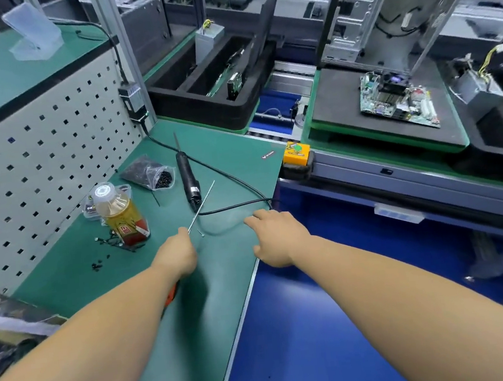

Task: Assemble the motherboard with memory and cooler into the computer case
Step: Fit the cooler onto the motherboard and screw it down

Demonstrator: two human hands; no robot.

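The green motherboard (397,100) with its cooler lies on a black foam pad at the far right. Behind it stands the open metal computer case (395,4), tilted upright. My left hand (177,254) is over the green bench and pinches a thin metal rod (202,206) that points up and to the right. An orange handle shows under my left wrist. My right hand (275,237) hovers with fingers spread and relaxed at the bench's right edge, close to a black cable (239,205). A black electric screwdriver (188,178) lies on the mat ahead of both hands.
A drink bottle (120,213), a bag of black screws (149,173) and loose screws sit at the left by a perforated panel (38,156). A black foam tray (211,83) with parts stands behind. A yellow box (296,153) marks the conveyor corner. A power supply (478,89) sits far right.
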